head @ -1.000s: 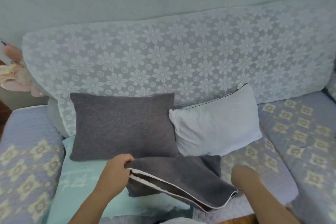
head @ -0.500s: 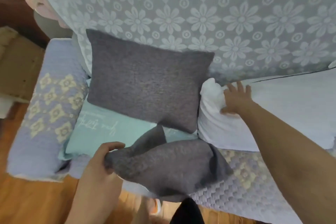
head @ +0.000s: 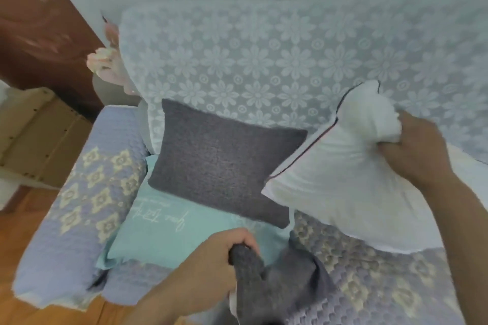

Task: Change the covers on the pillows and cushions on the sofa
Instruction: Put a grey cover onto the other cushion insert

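Since half a second ago: white pillow bunched at its corner in right hand, lifted right of grey cushion. Grey cover gripped by curled left hand, below cushion. Cover mouth best opened wide first.

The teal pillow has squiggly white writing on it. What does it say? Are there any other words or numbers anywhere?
Teal pillow: a line of white cursive script, upside down from this view and too blurred to read; a smaller line next to it is also unreadable.
Grey pillow, white pillow, grey cover and sofa: no words or numbers visible, only patterns.
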Motion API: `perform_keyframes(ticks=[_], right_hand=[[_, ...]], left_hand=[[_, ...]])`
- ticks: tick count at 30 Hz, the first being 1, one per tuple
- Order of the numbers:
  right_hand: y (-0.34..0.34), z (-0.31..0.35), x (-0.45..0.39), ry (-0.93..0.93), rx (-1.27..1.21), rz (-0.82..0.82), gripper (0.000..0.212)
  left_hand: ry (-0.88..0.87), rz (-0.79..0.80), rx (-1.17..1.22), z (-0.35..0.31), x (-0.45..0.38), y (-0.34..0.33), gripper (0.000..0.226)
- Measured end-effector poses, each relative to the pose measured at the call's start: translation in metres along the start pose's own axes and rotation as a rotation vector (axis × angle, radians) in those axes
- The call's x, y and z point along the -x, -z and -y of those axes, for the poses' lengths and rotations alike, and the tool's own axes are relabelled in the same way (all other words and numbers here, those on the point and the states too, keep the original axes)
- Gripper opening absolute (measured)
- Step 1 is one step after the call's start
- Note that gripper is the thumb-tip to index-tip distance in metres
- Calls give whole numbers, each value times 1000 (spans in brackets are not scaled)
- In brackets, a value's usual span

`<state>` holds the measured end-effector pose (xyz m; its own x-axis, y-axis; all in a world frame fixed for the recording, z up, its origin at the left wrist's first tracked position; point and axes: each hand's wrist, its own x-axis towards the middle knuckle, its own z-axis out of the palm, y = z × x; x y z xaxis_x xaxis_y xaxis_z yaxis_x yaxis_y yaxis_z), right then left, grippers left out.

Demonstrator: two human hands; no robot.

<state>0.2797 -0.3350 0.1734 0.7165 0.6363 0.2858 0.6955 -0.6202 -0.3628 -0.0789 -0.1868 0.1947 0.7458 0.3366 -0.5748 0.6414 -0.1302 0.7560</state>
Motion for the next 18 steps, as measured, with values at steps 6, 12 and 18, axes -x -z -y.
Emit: perform_keyframes(ticks=[6, 12, 18], right_hand=[[3, 170, -109, 178, -321, 109, 48], [-130, 265, -67, 61, -55, 338, 67], [-199, 275, 34, 80, 124, 661, 71]], left_hand=[[39, -147, -39, 1, 39, 24, 48], [-96, -642, 399, 8, 82, 97, 28], [-47, -635, 610, 51, 66, 183, 46]])
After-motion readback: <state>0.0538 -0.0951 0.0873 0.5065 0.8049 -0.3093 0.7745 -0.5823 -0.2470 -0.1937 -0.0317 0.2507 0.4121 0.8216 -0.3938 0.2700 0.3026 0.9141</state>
